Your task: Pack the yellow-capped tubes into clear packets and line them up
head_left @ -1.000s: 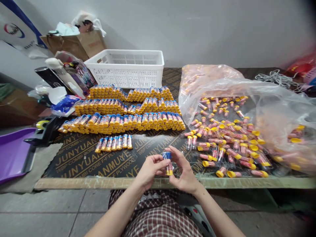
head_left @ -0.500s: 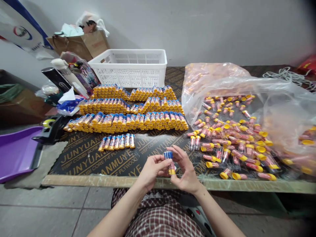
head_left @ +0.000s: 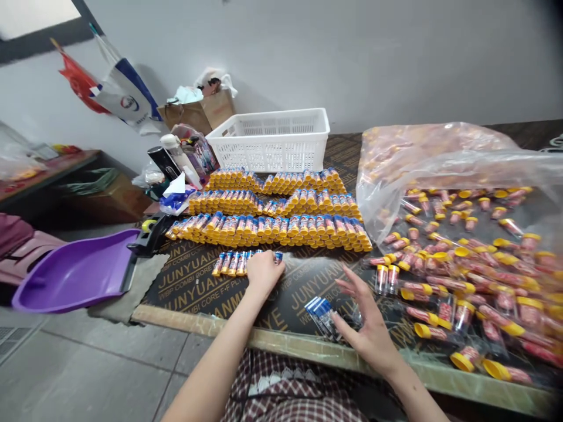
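My left hand (head_left: 265, 271) is closed around a small tube (head_left: 278, 258) with a blue top, at the right end of a short row of labelled tubes (head_left: 231, 264). Above a small stack of flat blue-and-clear wrappers (head_left: 323, 316) near the table's front edge, my right hand (head_left: 363, 319) has its fingers spread and holds nothing. Behind the short row lie stacked rows of tubes (head_left: 272, 230) with yellow ends. Loose pink tubes with yellow caps (head_left: 466, 252) cover the right side.
A white basket (head_left: 268, 149) stands at the back. Large clear plastic bags (head_left: 409, 140) lie at the back right. To the left are a purple dustpan (head_left: 83, 272), a black tape dispenser (head_left: 152, 234) and bottles (head_left: 165, 164). The table's front edge (head_left: 264, 340) is taped.
My left hand has moved left and forward with the tube, to the short row. My right hand has let go of the tube and opened over the wrappers. The view has turned left.
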